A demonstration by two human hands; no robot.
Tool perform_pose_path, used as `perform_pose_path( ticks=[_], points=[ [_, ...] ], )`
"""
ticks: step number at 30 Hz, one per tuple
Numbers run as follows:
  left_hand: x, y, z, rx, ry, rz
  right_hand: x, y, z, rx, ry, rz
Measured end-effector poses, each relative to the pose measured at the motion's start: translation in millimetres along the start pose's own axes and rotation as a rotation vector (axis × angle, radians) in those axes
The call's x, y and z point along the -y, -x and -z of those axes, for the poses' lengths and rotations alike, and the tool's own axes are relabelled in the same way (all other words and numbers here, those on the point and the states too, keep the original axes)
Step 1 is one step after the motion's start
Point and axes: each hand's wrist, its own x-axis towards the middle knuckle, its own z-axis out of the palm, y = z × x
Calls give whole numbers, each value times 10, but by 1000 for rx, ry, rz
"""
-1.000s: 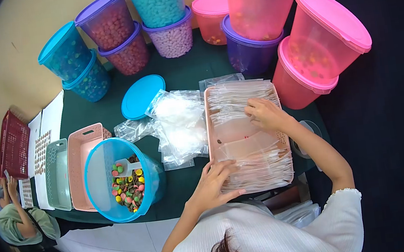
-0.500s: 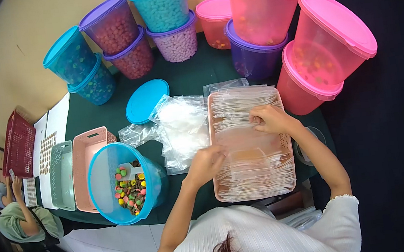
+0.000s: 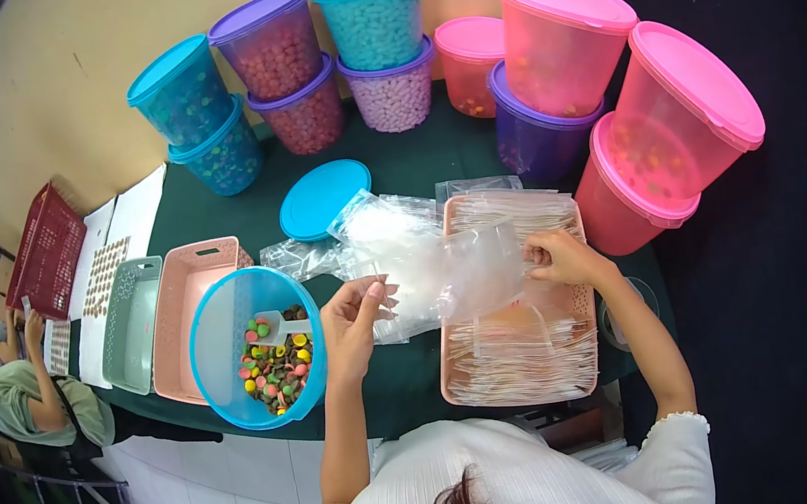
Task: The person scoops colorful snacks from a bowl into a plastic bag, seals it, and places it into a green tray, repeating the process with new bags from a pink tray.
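Note:
A clear plastic bag (image 3: 482, 265) is stretched out in front of me, above the pile of clear bags (image 3: 384, 219) and the edge of a pink basket (image 3: 448, 372). My left hand (image 3: 350, 324) pinches its left end. At the opposite end, my right hand (image 3: 563, 259) is closed, fingertips at the bag's edge over the basket. Rows of thin, flat packets (image 3: 524, 373) fill that basket. Left of my left hand stands an open blue tub (image 3: 209, 377) of colourful button-shaped candies (image 3: 282, 373), with a white scoop (image 3: 284, 327) lying in it.
Stacked lidded tubs (image 3: 376, 24) line the back, with pink tubs (image 3: 683, 107) at right. A blue lid (image 3: 325, 199) lies mid-table. Left are an empty pink basket (image 3: 184, 314), a green basket (image 3: 131, 331), a red crate (image 3: 46, 251) and another person (image 3: 29, 399).
Both hands have lifted, stretching the clear bag leftward from over the basket. My left hand has moved left and up, towards the blue tub. The whole view has shifted slightly.

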Motion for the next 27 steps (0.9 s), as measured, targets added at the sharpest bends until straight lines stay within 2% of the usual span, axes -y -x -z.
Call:
perform_pose_path(
  ticks=[8,10,13,14,15,17,18,19,20,21,23,24,25,27],
  points=[
    [-2,71,133,-9,378,35,-7,-1,-10,17,-2,-37],
    [-64,94,139,-126,418,4,131,57,42,181,79,-33],
    [-261,210,250,-81,571,89,394,147,99,185,-20,-39],
    [-221,239,331,-50,601,90,495,162,132,111,-19,18],
    [-234,290,344,-65,604,82,611,181,160,123,-16,30],
    [-299,415,355,-96,643,137,884,227,204,-167,-78,-69],
    [-291,488,377,-55,630,122,1044,274,213,-153,-75,-55],
    [-267,557,379,-74,636,111,1220,327,207,-228,-99,21],
    [-237,626,350,6,574,51,1386,336,190,-299,-126,97],
    [-219,678,320,83,509,-8,1587,284,134,-279,-127,115],
    [-284,745,268,239,281,-140,1922,166,-22,-609,85,132],
    [-308,783,249,284,351,-143,1799,131,-75,-496,185,119],
    [-320,812,248,331,421,-146,1775,101,-121,-481,178,138],
    [-331,848,340,326,386,-184,1754,45,-214,-99,-930,-81]
  ],
)
